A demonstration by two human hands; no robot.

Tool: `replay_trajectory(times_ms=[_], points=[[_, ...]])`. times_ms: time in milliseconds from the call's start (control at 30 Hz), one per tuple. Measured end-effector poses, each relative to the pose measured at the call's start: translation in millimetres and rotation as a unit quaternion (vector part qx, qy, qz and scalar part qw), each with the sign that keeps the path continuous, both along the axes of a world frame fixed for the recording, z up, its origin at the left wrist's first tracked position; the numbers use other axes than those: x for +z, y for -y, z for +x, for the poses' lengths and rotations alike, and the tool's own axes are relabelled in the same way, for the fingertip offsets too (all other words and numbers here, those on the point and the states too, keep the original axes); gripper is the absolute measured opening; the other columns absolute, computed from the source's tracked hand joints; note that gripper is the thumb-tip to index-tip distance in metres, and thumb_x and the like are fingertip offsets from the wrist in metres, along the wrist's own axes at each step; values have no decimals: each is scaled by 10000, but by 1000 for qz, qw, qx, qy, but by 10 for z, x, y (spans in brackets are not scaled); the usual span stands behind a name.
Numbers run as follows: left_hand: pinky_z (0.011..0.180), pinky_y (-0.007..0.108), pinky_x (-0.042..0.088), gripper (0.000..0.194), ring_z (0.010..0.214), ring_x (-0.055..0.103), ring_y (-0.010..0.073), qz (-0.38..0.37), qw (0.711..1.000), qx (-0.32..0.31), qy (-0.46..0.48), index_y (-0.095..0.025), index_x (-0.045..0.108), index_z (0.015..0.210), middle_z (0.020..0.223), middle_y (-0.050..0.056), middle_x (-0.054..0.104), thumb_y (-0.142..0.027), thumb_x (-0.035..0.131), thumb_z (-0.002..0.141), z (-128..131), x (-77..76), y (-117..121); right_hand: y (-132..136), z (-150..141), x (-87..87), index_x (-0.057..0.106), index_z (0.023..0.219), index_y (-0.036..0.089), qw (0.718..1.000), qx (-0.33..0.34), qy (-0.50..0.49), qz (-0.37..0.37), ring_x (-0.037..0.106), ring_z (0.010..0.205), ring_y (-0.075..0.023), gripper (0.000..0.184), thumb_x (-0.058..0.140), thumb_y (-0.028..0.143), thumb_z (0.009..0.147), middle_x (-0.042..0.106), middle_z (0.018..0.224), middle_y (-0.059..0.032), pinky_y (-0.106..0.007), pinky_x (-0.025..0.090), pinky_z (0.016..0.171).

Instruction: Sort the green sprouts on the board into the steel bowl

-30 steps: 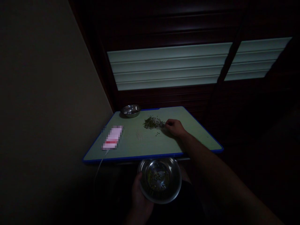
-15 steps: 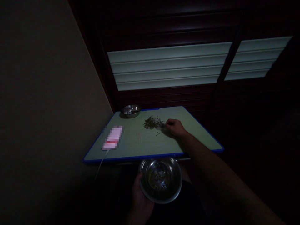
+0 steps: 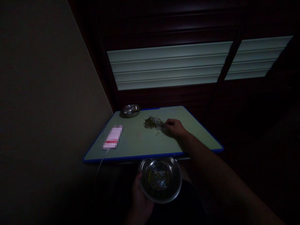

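Note:
My left hand (image 3: 142,198) grips the left side of a steel bowl (image 3: 176,189) below the table's front edge, thumb over the rim. Some greenish bits lie in the bottom of that bowl. Over the table, my right hand (image 3: 174,126) is closed in a pinch on the thin handle of what looks like a spoon (image 3: 161,125); dim light blurs its shape. The spoon's end touches the right side of a spread pile of small dark-green beans or seeds (image 3: 149,122). A few loose grains lie in front of the pile.
The pale green table (image 3: 126,150) has a blue edge. A second steel bowl (image 3: 131,111) stands at its back left corner. A blurred-out phone (image 3: 113,137) with a white cable (image 3: 100,164) lies at the left. Behind is a dark slatted wooden panel (image 3: 168,98); a wall (image 3: 58,78) borders the left.
My right hand stays almost in place; the spoon's end has shifted slightly at the pile's right side. The left hand and its bowl look still.

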State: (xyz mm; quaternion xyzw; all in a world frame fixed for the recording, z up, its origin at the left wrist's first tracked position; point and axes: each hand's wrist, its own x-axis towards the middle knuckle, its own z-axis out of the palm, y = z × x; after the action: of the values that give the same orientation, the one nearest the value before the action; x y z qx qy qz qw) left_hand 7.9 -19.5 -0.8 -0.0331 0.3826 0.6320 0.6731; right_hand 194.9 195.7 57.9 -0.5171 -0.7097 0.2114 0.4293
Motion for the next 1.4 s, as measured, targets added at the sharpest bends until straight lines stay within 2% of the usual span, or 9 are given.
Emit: replay_trajectory(times_ms=[267, 400, 967, 1133, 1400], points=[[848, 428, 496, 254, 873, 681, 269, 0, 1000, -7, 4, -164, 720, 917, 883, 93, 753, -324, 619, 748, -12, -37, 0, 14, -1, 26, 574, 595, 174, 1000, 1, -18, -16, 460, 571, -125, 159, 547, 314, 664, 537, 556, 17, -244, 343, 559], [819, 408, 505, 227, 830, 685, 260, 10, 1000, 1, 6, -160, 724, 887, 836, 86, 752, -307, 619, 750, -10, -51, 0, 8, -4, 18, 564, 592, 176, 1000, -2, -21, -15, 457, 568, -123, 154, 535, 313, 655, 525, 548, 19, -242, 337, 556], [810, 395, 504, 225, 840, 682, 257, 19, 1000, 5, 12, -158, 732, 886, 851, 92, 755, -298, 601, 768, -7, -18, 4, -7, -2, -15, 607, 644, 160, 999, 33, -18, -26, 463, 570, -123, 239, 565, 390, 691, 556, 587, 1, -256, 343, 564], [818, 412, 504, 218, 787, 684, 252, -4, 1000, 0, 16, -143, 736, 827, 791, 96, 751, -314, 618, 762, -3, -16, 6, -23, 5, -23, 606, 634, 154, 997, 48, -44, -38, 469, 587, -127, 270, 601, 421, 666, 562, 590, -3, -255, 359, 575], [792, 402, 517, 203, 790, 686, 238, 11, 1000, 2, 19, -165, 729, 821, 806, 82, 756, -302, 585, 781, -10, -43, -12, 13, -9, 28, 596, 604, 155, 995, 45, -61, -59, 453, 575, -122, 247, 608, 401, 621, 524, 561, 10, -263, 354, 580]])
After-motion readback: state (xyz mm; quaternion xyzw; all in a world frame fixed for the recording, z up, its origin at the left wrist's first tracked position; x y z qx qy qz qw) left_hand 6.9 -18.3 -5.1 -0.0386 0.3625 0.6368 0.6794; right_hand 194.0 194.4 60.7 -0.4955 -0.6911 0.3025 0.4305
